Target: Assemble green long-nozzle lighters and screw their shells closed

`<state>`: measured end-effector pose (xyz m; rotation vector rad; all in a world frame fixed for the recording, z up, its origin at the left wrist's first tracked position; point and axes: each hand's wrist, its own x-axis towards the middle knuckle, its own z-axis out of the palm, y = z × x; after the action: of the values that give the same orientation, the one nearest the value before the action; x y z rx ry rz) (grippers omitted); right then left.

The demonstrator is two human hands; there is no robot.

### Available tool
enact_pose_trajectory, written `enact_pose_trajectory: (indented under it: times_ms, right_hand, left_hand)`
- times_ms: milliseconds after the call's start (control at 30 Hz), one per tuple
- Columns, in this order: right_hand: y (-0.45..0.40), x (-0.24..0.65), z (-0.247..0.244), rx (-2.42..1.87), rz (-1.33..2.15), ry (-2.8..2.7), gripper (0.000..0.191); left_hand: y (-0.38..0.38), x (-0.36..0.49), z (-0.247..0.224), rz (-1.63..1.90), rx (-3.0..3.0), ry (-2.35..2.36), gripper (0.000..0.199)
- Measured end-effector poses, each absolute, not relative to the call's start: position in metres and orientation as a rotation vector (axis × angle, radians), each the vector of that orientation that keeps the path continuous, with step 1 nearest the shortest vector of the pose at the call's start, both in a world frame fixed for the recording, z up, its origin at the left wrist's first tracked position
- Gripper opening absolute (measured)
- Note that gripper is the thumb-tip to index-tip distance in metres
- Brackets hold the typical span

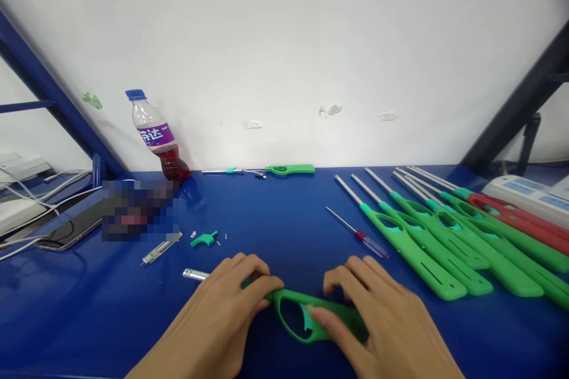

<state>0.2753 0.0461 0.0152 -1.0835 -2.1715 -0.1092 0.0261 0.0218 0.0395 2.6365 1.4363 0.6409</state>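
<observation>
A green long-necked gas lighter lies across the near middle, held in both hands. My left hand is closed round its neck, and the metal tube's tip sticks out to the left. My right hand grips the handle, its thumb pressed by the teal trigger inside the finger loop. The palm and fingers hide parts of the handle. Beyond my left hand are a loose teal trigger piece, some tiny bits and a clear tube-like part.
Several green lighters and a red one lie side by side at the right, near a screwdriver. An opened lighter rests along the wall. At the left are a leaning drink bottle, a phone and white cables.
</observation>
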Motion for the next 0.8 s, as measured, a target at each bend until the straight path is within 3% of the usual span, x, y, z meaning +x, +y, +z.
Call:
enact_pose_trajectory:
  times_ms: [467,667,800]
  right_hand:
    - [0.043,0.274,0.012,-0.892,-0.222,-2.17,0.036]
    - [0.041,0.274,0.015,-0.877,-0.253,-2.175,0.036]
    - [0.043,0.272,0.014,-0.884,-0.331,-2.167,0.037]
  left_hand:
    - [0.02,0.031,0.045,0.862,2.749,1.423,0.034]
    - [0.021,0.03,0.051,0.904,2.747,1.315,0.011]
    - [0.02,0.034,0.054,0.911,2.758,1.244,0.014]
